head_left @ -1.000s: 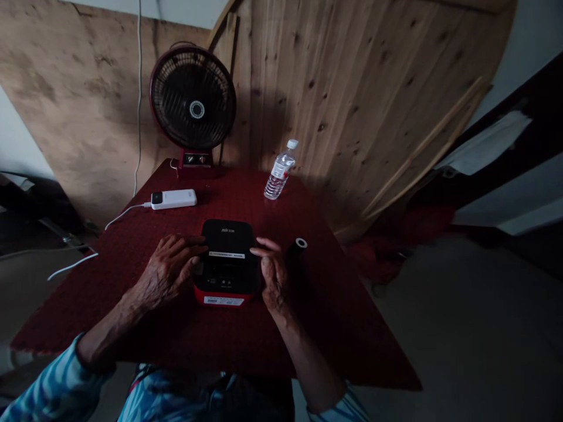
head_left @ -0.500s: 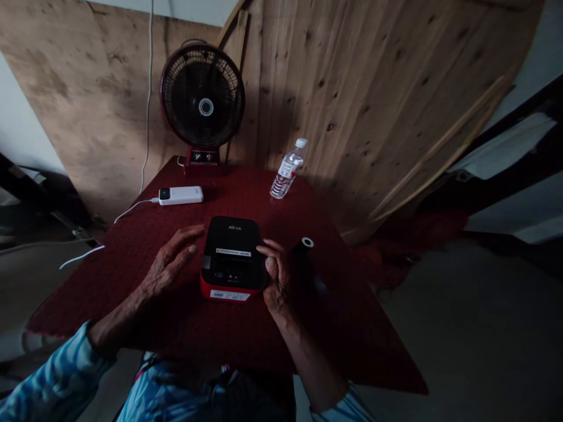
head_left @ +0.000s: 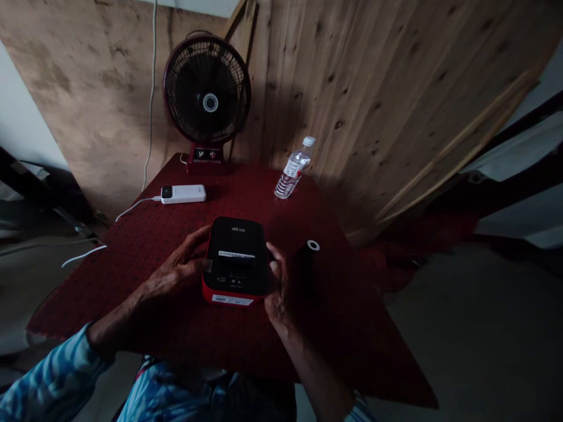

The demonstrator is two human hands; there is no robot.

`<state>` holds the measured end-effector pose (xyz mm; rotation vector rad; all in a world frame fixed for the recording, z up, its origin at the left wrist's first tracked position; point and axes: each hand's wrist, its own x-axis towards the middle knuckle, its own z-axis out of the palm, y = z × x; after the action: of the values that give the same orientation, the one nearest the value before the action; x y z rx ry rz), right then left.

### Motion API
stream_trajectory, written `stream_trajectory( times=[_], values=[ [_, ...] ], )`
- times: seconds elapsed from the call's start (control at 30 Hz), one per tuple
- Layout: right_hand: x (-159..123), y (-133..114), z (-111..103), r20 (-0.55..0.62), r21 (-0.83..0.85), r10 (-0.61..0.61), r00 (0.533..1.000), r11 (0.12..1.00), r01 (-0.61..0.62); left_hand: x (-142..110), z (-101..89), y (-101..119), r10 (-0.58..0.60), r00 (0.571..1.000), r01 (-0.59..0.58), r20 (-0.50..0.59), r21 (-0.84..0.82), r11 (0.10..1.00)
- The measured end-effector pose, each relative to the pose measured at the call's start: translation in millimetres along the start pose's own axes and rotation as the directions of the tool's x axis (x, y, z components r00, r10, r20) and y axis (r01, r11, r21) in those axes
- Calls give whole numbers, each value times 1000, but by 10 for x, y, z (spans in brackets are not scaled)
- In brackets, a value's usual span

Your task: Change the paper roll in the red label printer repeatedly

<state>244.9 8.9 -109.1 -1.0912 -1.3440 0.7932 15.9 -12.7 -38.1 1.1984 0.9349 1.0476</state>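
A black-and-red box-shaped device [head_left: 237, 272], much like a small printer, lies on the red tabletop in front of me. It has a black top with a white label strip and buttons, and a red front with a white sticker. My left hand [head_left: 178, 269] holds its left side, thumb at the near left corner and fingers along the edge. Against the right side, my right hand [head_left: 278, 284] is closed, its fingertips partly hidden behind the device. To the right of that hand stands a dark cylinder with a white ring-shaped end [head_left: 313, 246], mostly lost in shadow.
A dark red fan [head_left: 209, 102] stands at the table's back left. Before it lies a white power bank [head_left: 183, 194] with a cable plugged in. A clear water bottle [head_left: 292, 170] stands at the back right. Wooden boards [head_left: 343, 88] rise behind the red table [head_left: 176, 325].
My left hand has moved right, from beside the device onto its left side. My right hand's fingers have come off the top edge and down along the right side. The view has shifted slightly.
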Motion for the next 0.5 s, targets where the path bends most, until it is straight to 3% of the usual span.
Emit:
stream_trajectory(
  times=[0.17,0.5],
  values=[
    [-7,-24,32,-50,58,47,998,997,-44,-8,59,3,14,1000,-15,-20,-37,999],
    [-4,-161,-56,21,-110,-67,998,992,69,42,-48,-203,39,995,-31,-96,81,996]
  ],
)
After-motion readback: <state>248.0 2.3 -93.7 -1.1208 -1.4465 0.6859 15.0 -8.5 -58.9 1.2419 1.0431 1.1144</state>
